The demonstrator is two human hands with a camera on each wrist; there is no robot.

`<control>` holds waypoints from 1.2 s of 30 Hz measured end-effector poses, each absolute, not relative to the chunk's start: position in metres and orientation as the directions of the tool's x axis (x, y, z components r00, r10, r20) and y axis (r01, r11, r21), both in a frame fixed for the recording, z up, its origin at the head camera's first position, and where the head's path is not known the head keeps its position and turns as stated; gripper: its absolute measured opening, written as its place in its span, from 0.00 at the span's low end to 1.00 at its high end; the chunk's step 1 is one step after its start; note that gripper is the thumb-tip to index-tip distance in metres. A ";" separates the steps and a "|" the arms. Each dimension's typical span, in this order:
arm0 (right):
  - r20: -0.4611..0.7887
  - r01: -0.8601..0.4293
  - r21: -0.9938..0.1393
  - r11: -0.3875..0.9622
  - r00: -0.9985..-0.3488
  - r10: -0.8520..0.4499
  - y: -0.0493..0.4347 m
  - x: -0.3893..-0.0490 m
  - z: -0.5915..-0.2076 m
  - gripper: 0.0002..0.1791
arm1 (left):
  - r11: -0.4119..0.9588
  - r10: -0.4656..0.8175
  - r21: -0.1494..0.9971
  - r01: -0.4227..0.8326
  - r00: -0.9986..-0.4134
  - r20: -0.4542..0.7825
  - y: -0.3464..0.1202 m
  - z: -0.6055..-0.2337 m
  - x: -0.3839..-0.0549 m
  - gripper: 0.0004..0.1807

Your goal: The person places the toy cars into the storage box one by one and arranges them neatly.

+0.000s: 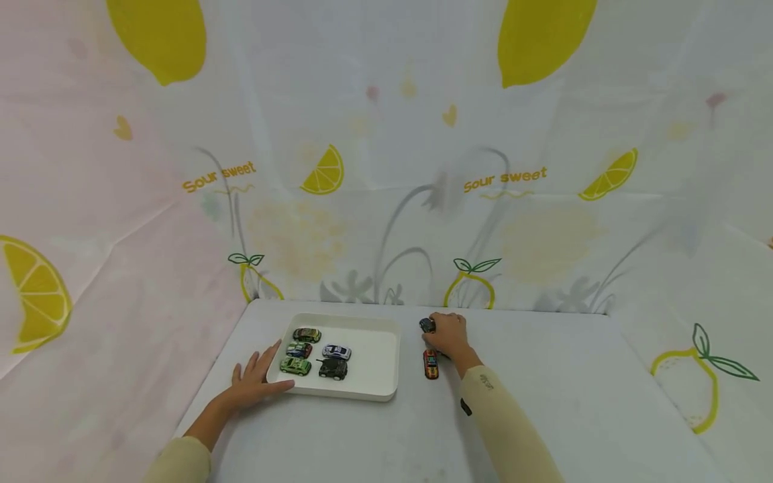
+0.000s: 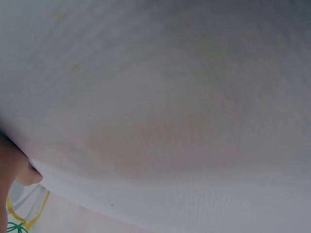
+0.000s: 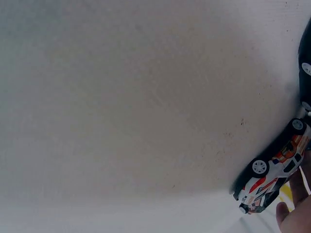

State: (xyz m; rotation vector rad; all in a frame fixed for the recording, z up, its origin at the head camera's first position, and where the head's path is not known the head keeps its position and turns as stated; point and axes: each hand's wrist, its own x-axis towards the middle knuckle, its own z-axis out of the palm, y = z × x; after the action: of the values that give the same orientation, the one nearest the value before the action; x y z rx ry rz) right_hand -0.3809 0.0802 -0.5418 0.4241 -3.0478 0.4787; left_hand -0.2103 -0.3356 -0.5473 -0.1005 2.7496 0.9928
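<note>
My left hand (image 1: 250, 386) is spread at the left end of a white tray (image 1: 368, 394), its thumb along the near rim and its fingers by the left side. Part of that hand (image 2: 14, 174) enters the left wrist view at lower left. To the right of the tray, my right hand (image 1: 448, 333) curls its fingers over a dark toy car (image 1: 427, 325). A red-and-orange toy car (image 1: 431, 364) lies just nearer. The right wrist view has a white, red and black toy car (image 3: 272, 170) at the fingers, beside a dark car (image 3: 306, 68) cut off at the edge.
Inside the tray stand several toy cars, among them a green car (image 1: 295, 365), a white-and-blue car (image 1: 336, 351) and a black vehicle (image 1: 333, 368). The white table (image 1: 338, 443) meets a lemon-print curtain (image 1: 386, 255) at the back and sides.
</note>
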 end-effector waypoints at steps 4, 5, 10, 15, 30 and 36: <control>0.103 -0.327 -0.305 0.895 -0.945 -0.310 0.077 -0.379 -0.541 0.23 | 0.762 0.009 0.635 -0.123 -0.980 -0.201 -0.336 -0.549 -0.209 0.60; 0.116 -0.342 -0.311 0.887 -0.940 -0.322 0.076 -0.378 -0.541 0.22 | 0.760 0.010 0.639 -0.118 -0.981 -0.193 -0.336 -0.550 -0.209 0.60; 0.148 -0.384 -0.373 0.844 -0.923 -0.355 0.072 -0.375 -0.538 0.21 | 0.761 0.008 0.642 -0.095 -0.988 -0.156 -0.338 -0.554 -0.207 0.60; 0.143 -0.351 -0.425 0.834 -0.936 -0.321 0.068 -0.374 -0.534 0.22 | 0.760 0.006 0.642 -0.098 -0.987 -0.158 -0.338 -0.554 -0.207 0.60; 0.255 -0.406 -0.562 0.721 -0.914 -0.317 0.042 -0.374 -0.515 0.23 | 0.781 0.010 0.611 -0.131 -0.975 -0.221 -0.339 -0.547 -0.210 0.59; 0.328 -0.476 -0.524 0.707 -0.878 -0.348 0.031 -0.369 -0.515 0.21 | 0.773 0.022 0.621 -0.132 -0.972 -0.233 -0.338 -0.548 -0.210 0.60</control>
State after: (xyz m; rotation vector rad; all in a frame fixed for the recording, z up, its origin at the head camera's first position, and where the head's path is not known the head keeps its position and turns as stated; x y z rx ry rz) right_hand -0.3687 0.0308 -0.5152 0.6616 -2.7091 0.9159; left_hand -0.2100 -0.3376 -0.5484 -0.0861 2.7399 0.9851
